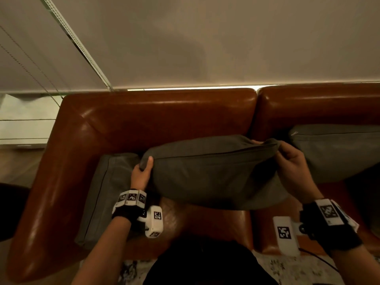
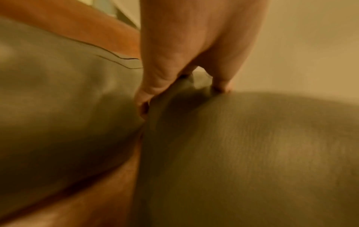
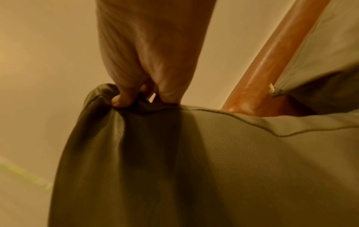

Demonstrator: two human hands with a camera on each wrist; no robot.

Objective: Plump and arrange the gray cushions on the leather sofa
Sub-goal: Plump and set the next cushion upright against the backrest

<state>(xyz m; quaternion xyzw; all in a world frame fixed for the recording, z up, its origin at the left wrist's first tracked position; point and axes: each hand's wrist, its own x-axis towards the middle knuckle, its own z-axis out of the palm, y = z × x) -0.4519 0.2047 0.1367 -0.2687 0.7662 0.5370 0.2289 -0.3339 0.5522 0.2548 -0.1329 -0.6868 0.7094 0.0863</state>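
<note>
- The middle gray cushion (image 1: 211, 171) was held up off the seat of the leather sofa (image 1: 156, 112), in front of the backrest, with its long axis running left to right across the person's body and the seam edge on top.
- The left hand (image 1: 141, 171) gripped the cushion's left top corner, thumb on the near face and fingers tucked behind. In the left wrist view the fingers (image 2: 155, 86) dug into the fabric right at the corner.
- The right hand (image 1: 292, 161) had the right top corner bunched up in a pinch. The right wrist view showed the thumb (image 3: 124, 98) curled over a fold of cover by the seam.
- So each hand sat at one end of the long axis and neither was really nearer. The cushion hung between them and slightly ahead, toward the backrest.
- A second gray cushion (image 1: 107, 194) lay just beside the left hand, leaning along the sofa arm, and a third cushion (image 1: 337, 151) stood against the backrest just right of the right hand.
- My guess: the next move is a shake or squeeze end to end, then a drop straight back into the gap between the other two. That gap looked tight on the left.
</note>
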